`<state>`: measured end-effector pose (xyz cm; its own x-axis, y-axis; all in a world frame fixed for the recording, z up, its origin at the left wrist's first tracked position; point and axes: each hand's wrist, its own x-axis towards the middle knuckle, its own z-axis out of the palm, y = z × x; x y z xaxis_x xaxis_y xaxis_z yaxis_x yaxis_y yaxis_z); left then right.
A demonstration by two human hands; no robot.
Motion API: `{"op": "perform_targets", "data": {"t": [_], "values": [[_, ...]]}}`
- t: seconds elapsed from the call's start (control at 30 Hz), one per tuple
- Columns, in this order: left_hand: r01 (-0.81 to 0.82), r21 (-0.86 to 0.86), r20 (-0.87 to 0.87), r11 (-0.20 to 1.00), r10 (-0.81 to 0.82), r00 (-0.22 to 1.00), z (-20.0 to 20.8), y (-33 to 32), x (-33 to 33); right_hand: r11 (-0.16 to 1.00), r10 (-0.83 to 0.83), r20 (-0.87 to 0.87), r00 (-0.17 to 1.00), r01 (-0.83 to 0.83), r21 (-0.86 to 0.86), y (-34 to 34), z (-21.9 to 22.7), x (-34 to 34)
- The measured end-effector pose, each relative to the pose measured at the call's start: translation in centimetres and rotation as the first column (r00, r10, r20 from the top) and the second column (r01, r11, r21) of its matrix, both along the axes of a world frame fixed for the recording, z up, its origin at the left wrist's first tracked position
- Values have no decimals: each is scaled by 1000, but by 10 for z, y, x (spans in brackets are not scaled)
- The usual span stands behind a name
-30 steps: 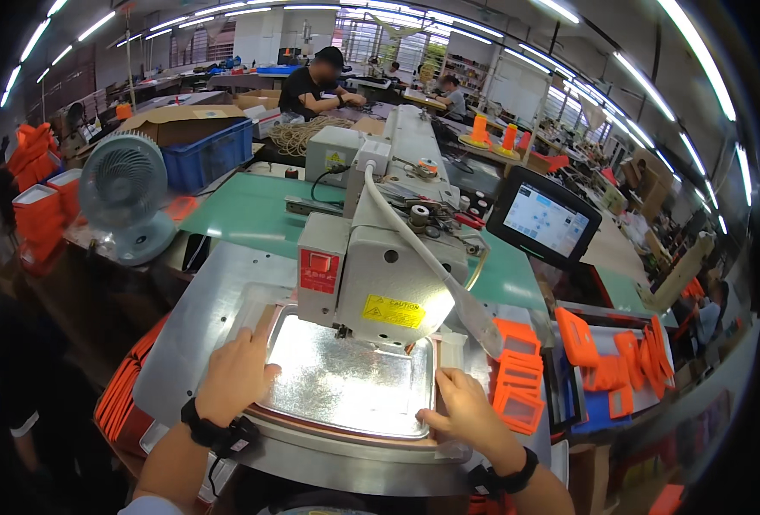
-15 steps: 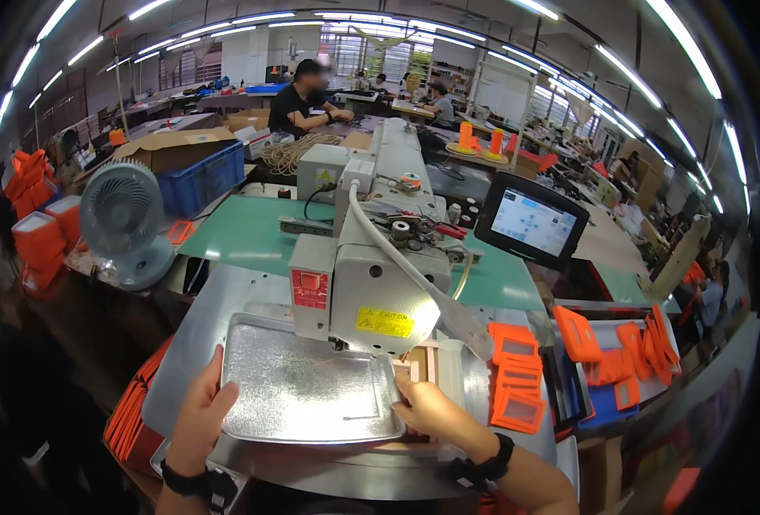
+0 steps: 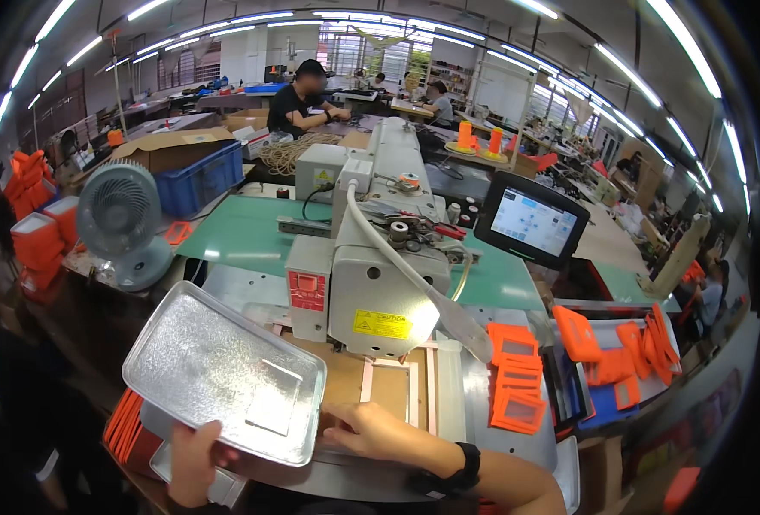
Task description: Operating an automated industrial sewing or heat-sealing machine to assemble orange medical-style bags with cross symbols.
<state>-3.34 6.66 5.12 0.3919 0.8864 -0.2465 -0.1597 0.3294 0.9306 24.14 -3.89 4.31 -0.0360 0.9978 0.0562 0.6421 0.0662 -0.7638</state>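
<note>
A shiny metal tray (image 3: 217, 369) with a raised rim is held up and tilted in front of the sewing machine (image 3: 380, 292). My left hand (image 3: 195, 459) grips its near edge, thumb on the upper face. At the tray's right edge, my right hand (image 3: 363, 429) has its fingers bent, the tips against the rim and partly hidden there. A rectangular outline shows on the tray's face, close to the right end. Under the machine head lies a brown board (image 3: 346, 356) with a pale rectangular frame (image 3: 389, 378) on it.
Orange frame-shaped pieces (image 3: 517, 378) lie on the right of the metal worktop. More orange pieces (image 3: 603, 343) fill a bin beyond. A touchscreen (image 3: 530, 219) stands at right, a fan (image 3: 122, 210) at left. Orange sheets (image 3: 122, 429) are stacked by the left edge.
The tray has moved left and up off the board, turning clockwise and baring the board and pale frame. My left hand has shifted down to its near edge; my right hand has moved left.
</note>
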Motion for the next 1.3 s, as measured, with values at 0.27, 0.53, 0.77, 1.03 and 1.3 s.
{"op": "perform_targets", "data": {"t": [0.27, 0.53, 0.77, 1.03, 1.3], "values": [[-447, -54, 376, 893, 433, 819, -31, 3, -62, 985, 54, 247, 967, -93, 147, -12, 6, -19], [-272, -55, 584, 961, 253, 771, 23, -9, 35, 917, -352, -337, 873, 395, 63, -46, 41, 36], [-129, -2, 528, 992, 110, 842, 0, 6, 79, 728, -525, -295, 798, 601, 330, -23, 32, 64], [-151, -15, 578, 988, 132, 805, -18, 16, 64, 730, -480, -424, 768, 618, 293, -10, -34, 109], [-78, -212, 813, 974, 220, 538, -47, 48, -1, 889, -407, -439, 801, 458, 11, -29, -26, 57]]}}
